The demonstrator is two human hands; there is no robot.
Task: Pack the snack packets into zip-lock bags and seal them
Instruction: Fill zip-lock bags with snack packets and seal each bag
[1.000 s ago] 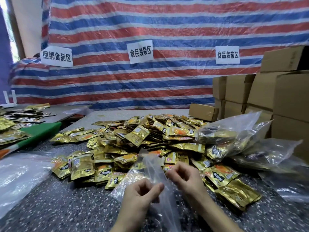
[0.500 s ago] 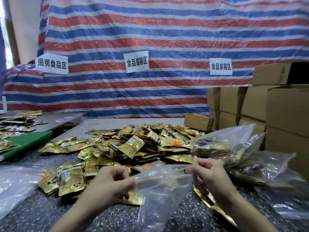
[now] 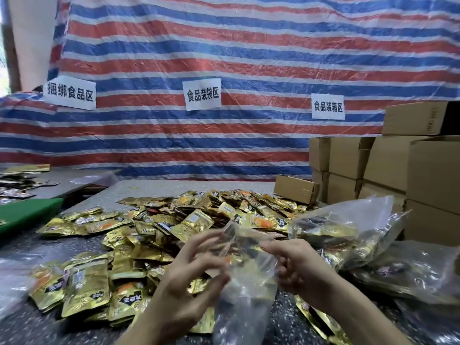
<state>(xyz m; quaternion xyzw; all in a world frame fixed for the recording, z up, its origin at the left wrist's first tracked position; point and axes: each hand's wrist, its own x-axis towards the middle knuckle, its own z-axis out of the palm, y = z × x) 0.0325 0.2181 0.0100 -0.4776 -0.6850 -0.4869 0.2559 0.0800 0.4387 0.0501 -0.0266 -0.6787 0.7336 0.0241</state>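
Note:
A clear zip-lock bag (image 3: pixel 245 290) hangs between my two hands just above the speckled table, with no packet visible in it. My left hand (image 3: pixel 191 277) holds the bag's left top edge, thumb and fingers around the plastic. My right hand (image 3: pixel 296 267) pinches the right top edge. Behind the bag spreads a big heap of gold snack packets (image 3: pixel 154 227). A filled clear bag (image 3: pixel 343 232) holding gold packets lies to the right of my right hand.
Stacked cardboard boxes (image 3: pixel 388 170) stand at the right, with one small box (image 3: pixel 296 189) behind the heap. More clear bags (image 3: pixel 420 275) lie at the front right and one at the far left (image 3: pixel 12 277). A green board (image 3: pixel 27 212) lies on the left.
My hands have raised the bag and come closer together at its top edge. The camera has tilted upward, so the heap sits lower in view.

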